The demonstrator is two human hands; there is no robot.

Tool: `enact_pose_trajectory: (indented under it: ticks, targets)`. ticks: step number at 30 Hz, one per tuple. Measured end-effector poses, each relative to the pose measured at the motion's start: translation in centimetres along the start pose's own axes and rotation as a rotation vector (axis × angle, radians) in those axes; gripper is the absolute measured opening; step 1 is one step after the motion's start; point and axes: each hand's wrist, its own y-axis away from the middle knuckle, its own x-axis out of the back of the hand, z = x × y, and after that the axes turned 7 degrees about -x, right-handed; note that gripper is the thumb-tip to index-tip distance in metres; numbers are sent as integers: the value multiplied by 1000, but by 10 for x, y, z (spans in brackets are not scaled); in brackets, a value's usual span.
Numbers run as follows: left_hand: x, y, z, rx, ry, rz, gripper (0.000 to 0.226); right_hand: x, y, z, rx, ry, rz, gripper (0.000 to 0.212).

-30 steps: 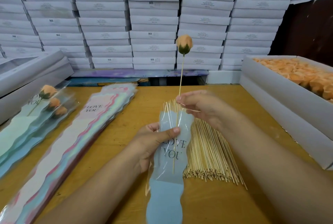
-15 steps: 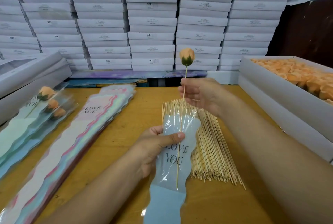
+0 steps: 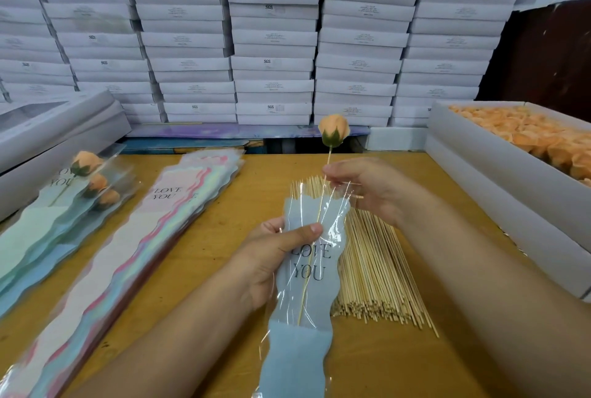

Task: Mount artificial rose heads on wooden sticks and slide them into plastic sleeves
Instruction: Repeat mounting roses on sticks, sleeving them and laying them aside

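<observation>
My left hand (image 3: 275, 253) gripped the blue "LOVE YOU" plastic sleeve (image 3: 307, 273) above the wooden table (image 3: 230, 225), thumb pressed on its front. My right hand (image 3: 367, 189) pinched the wooden stick (image 3: 327, 162) just below the peach rose head (image 3: 333, 129), the stick's lower part already inside the sleeve. The loose stick pile (image 3: 371, 263) lay beneath, the box of rose heads (image 3: 499, 157) to my right.

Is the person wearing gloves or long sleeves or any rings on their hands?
No gloves. Both the left hand and the right hand are bare, and both forearms are bare as far as the picture shows, so no sleeve is in view. No ring, watch or bracelet shows on the fingers and wrists that can be seen. The nails look short and unpainted.
</observation>
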Motion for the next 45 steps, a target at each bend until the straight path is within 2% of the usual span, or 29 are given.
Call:
enact_pose_trajectory:
  ticks: [4, 6, 12, 17, 21, 23, 26, 29, 31, 34, 36, 38, 42, 45]
  targets:
    - [-1, 2, 3, 3, -28, 17, 81, 0, 5, 6, -21, 17, -34, 23]
    - [-2, 3, 2, 12, -41, 24, 88, 1, 5, 3, -50, 7, -39, 24]
    - [-5, 4, 1, 44, -65, 8, 101, 3, -1, -13, -90, -54, 46, 8]
    - [-2, 4, 0, 50, -10, 17, 98, -1, 0, -5, -99, -24, 27, 9]
    - [2, 1, 2, 46, 7, -46, 65, -5, 3, 7, -128, 3, -17, 13]
    - [3, 0, 0, 44, -6, -65, 65, -5, 6, 8, -138, 3, -35, 14]
    - [5, -1, -2, 43, -17, -65, 61, 2, 8, 4, -144, 36, -22, 32]
    - [6, -2, -2, 38, -30, -49, 72, 11, 6, -3, -98, 131, 81, 51]
    - [6, -2, -2, 37, -37, -54, 74, 15, 6, -7, 2, 146, 96, 49]
    - [5, -1, -1, 35, -31, -63, 53, 16, 6, -11, 143, 168, 65, 30]
    - [5, 0, -2, 45, -13, -69, 46, 15, 4, -11, 174, 189, 57, 30]
    - [5, 1, -1, 52, -13, -65, 50, 13, 4, -9, 179, 190, 68, 31]
    - [2, 4, 3, 53, -33, -46, 85, 12, 6, -3, 180, 211, 50, 35]
    - [2, 3, 4, 54, -27, -34, 76, 8, 9, -1, 174, 221, 17, 40]
